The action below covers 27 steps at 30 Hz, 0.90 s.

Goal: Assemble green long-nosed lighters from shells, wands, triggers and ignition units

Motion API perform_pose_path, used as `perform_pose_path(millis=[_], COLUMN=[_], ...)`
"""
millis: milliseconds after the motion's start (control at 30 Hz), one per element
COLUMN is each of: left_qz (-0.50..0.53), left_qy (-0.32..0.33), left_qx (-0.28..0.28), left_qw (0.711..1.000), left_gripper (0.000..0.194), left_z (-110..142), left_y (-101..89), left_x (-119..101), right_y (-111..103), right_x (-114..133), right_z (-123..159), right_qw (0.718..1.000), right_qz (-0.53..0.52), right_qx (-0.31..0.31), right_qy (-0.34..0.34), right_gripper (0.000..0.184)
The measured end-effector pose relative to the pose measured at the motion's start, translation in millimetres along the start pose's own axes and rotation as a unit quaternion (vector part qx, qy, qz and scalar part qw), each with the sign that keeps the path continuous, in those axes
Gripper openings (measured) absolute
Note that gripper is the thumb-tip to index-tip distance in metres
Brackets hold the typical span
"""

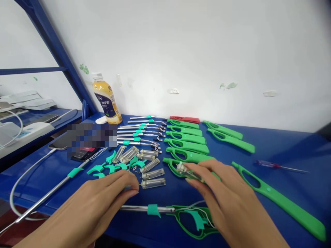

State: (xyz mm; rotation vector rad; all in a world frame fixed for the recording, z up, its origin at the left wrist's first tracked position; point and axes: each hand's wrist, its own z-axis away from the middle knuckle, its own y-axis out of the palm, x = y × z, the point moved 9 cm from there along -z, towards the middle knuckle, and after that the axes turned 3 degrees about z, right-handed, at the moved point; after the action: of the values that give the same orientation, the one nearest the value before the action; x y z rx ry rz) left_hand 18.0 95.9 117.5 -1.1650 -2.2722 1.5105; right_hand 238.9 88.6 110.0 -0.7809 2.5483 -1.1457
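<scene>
My right hand grips a clear plastic lighter fuel tank, its white end tilted up and to the left. My left hand is closed in a pinch; whatever lies between its fingertips is hidden. Beside those fingertips lie several more clear tanks and loose teal triggers. Below and between my hands, a green lighter shell half holds a metal tube with a teal collar, white wires and a teal trigger.
Behind are rows of wired metal tubes and green shell halves, with a red one. On the right lie a long green shell and a screwdriver. A bottle, cable and phone are left.
</scene>
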Motion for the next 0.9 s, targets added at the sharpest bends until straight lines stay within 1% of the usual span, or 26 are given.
perform_pose_path(millis=[67, 133, 233, 333, 400, 467, 633, 733, 900], left_qz=[0.008, 0.020, 0.052, 0.069, 0.083, 0.095, 0.099, 0.100, 0.106], left_qy=[0.032, 0.038, 0.045, 0.065, 0.071, 0.076, 0.093, 0.105, 0.111], left_qx=[-0.030, -0.062, -0.088, -0.128, -0.148, -0.152, -0.127, -0.129, -0.157], left_qw=[0.999, 0.997, 0.994, 0.987, 0.983, 0.981, 0.983, 0.981, 0.976], left_gripper=[0.023, 0.020, 0.019, 0.020, 0.019, 0.022, 0.036, 0.034, 0.029], left_z=[-11, -22, -36, -46, -49, -50, -48, -47, -47], left_y=[-3.6, -4.8, -0.4, -0.1, -0.2, 1.3, 7.1, 6.7, 4.8], left_x=[-15, -25, -37, -45, -45, -44, -40, -41, -45], right_y=[2, 2, 0, 4, 5, 6, 6, 6, 5], right_x=[-2, -2, 2, 5, 5, 4, 5, 6, 8], right_z=[0, 0, 1, 3, 4, 5, 5, 5, 5], right_qw=[0.998, 0.994, 0.991, 0.990, 0.990, 0.990, 0.989, 0.988, 0.987], right_qz=[-0.051, -0.093, -0.121, -0.131, -0.135, -0.138, -0.143, -0.146, -0.159], right_qx=[0.006, -0.005, -0.028, -0.012, -0.005, 0.000, -0.001, -0.007, -0.002], right_qy=[0.039, 0.065, 0.059, 0.046, 0.041, 0.041, 0.049, 0.046, 0.037], right_gripper=[0.023, 0.020, 0.021, 0.028, 0.031, 0.033, 0.033, 0.035, 0.035])
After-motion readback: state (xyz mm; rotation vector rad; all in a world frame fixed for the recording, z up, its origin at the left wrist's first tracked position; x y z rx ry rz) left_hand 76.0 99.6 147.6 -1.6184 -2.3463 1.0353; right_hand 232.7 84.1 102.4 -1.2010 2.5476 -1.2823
